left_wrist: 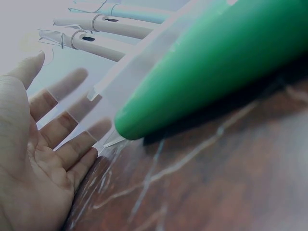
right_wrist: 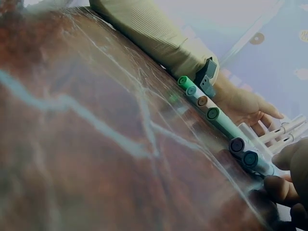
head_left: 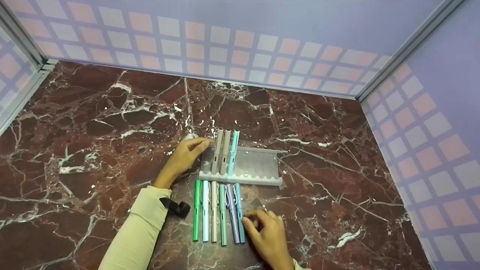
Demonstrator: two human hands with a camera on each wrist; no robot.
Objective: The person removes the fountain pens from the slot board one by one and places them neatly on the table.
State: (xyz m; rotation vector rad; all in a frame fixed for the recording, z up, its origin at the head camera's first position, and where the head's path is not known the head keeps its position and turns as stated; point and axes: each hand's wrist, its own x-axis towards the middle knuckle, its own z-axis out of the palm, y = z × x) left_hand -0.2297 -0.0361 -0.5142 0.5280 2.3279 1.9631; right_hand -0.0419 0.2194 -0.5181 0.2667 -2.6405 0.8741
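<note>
My left hand (head_left: 185, 155) is at the left end of a clear plastic pen stand (head_left: 258, 163). In the left wrist view its fingers (left_wrist: 65, 125) extend behind the see-through panel, thumb raised. Two taupe pens (head_left: 225, 152) and a light blue pen (head_left: 233, 152) lean upright in the stand's left slots. My right hand (head_left: 270, 234) has thumb and forefinger at the blue pen (head_left: 240, 215), rightmost in a row on the table; it pinches that pen's side. A purple pen (head_left: 232, 215) lies against it.
Leftward in the row lie a dark-green-tinted pen (head_left: 223, 217), a beige pen (head_left: 214, 213), a pale blue pen (head_left: 206, 213) and a bright green pen (head_left: 197, 213). The marbled table (head_left: 337, 168) meets patterned panels (head_left: 240, 48) at back and sides.
</note>
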